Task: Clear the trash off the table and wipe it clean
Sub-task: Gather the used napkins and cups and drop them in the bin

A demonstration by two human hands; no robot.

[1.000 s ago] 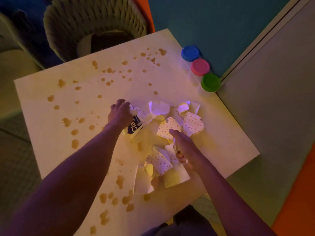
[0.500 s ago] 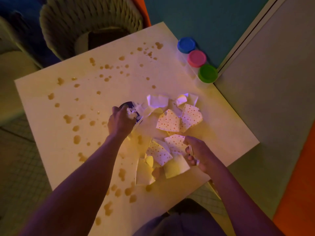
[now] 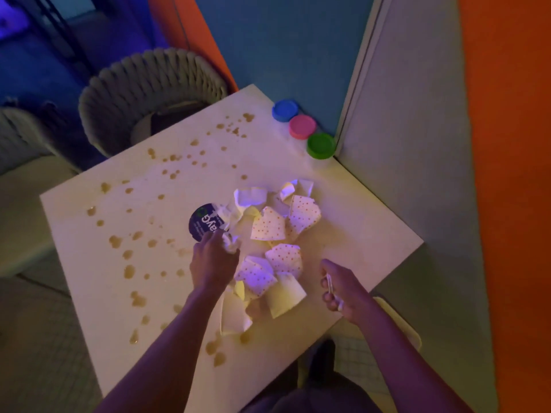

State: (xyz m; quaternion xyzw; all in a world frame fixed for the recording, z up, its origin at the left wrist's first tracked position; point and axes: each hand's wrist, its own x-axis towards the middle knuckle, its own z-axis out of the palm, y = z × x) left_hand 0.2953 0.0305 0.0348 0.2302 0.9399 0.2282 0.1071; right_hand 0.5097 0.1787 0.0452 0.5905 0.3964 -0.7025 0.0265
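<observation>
1. Trash gathering was under way: the left hand [image 3: 213, 265] gripped a crumpled wad of pale paper with a dark printed label [image 3: 205, 223] attached. Half a second before, that label was mostly hidden under the fingers; now it stood clear above them, so the wad had been lifted or turned.
2. The right hand [image 3: 340, 289] had drawn back from the dotted scraps to the table's near edge, fingers curled around a thin pale strip.
3. Torn paper pieces [image 3: 269, 228] remained heaped mid-table [image 3: 89, 263], just beside both hands.
4. Brown spill spots [image 3: 129, 271] were untouched, so wiping had not started.
5. A woven basket [image 3: 149, 93] stood beyond the far edge, likely where the trash belonged.
</observation>
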